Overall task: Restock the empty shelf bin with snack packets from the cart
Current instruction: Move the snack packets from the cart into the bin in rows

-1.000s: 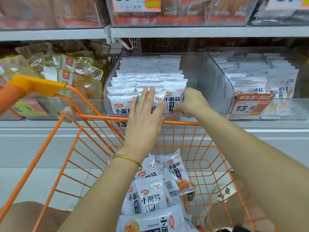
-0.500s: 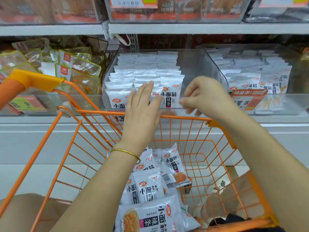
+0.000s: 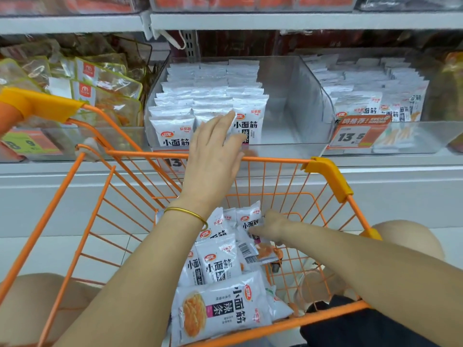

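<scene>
The shelf (image 3: pixel 375 169) is running across the whole view, carrying clear bins side by side. The orange cart (image 3: pixel 273 161) is standing in front of it, its far rim just below the shelf's front edge. The middle bin (image 3: pixel 308 96) is sitting at the shelf's front edge, its left part packed with upright rows of white packets (image 3: pixel 208 96) and its right part showing bare floor. A neighbouring bin (image 3: pixel 438 136) to the right is holding more white packets, with an orange price tag (image 3: pixel 358 132) at its front left corner. A heap of packets (image 3: pixel 220 269) is lying in the cart's bottom, the largest at the near rim.

The left hand (image 3: pixel 213 156) is reaching over the cart's far rim, flat, fingers spread and extended, their tips pressing the front packets in the bin; it is gripping nothing. The right hand (image 3: pixel 271 225) is down inside the cart, its fingers closing on a packet (image 3: pixel 250 221) at the heap's far end. A gold bangle (image 3: pixel 186 213) is circling the left wrist.
</scene>
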